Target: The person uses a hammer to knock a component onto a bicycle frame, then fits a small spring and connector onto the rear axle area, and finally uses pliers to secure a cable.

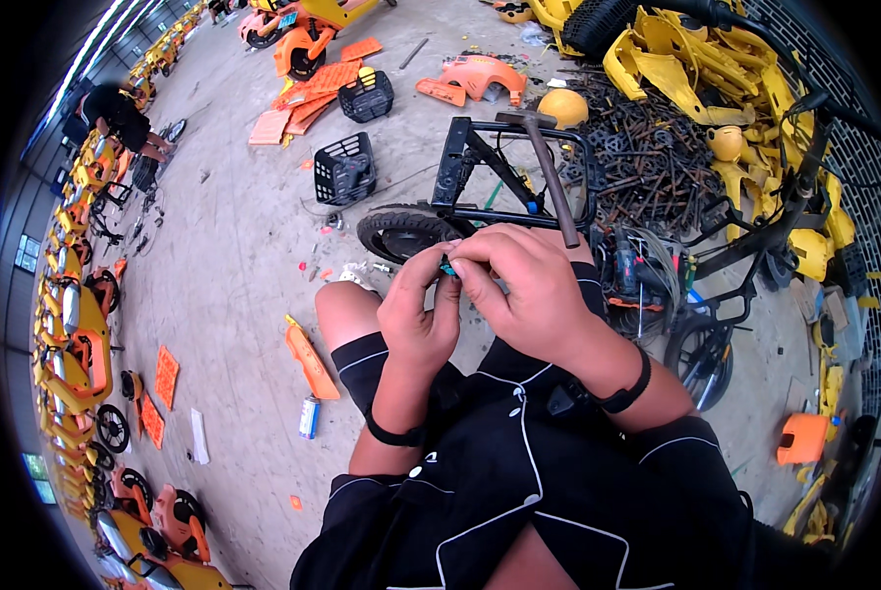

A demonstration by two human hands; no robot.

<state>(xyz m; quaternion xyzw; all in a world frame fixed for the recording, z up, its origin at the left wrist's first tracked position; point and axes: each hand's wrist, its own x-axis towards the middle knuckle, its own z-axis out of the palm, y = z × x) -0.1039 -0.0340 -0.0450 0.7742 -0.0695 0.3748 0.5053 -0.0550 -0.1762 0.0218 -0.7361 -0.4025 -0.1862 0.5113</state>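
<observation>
My left hand (pixel 419 317) and my right hand (pixel 521 287) meet in front of my knees, thumbs and fingertips pinched together. Between them shows a small teal-green piece (pixel 447 265), mostly covered by the fingers; its exact kind is too small to make out. Just beyond stands a black scooter frame (pixel 439 169) with a black-tyred wheel (pixel 407 234) at its left. A hammer (pixel 551 177) rests across the frame's top, its handle pointing back toward my right hand. Neither hand touches the hammer.
Two black baskets (pixel 344 169) and orange panels (pixel 315 90) lie ahead. At right are a heap of dark metal parts (pixel 657 147), yellow body shells (pixel 676 59) and a black scooter frame (pixel 755 251). A can (pixel 309 418) lies left; another person (pixel 116 113) bends farther off.
</observation>
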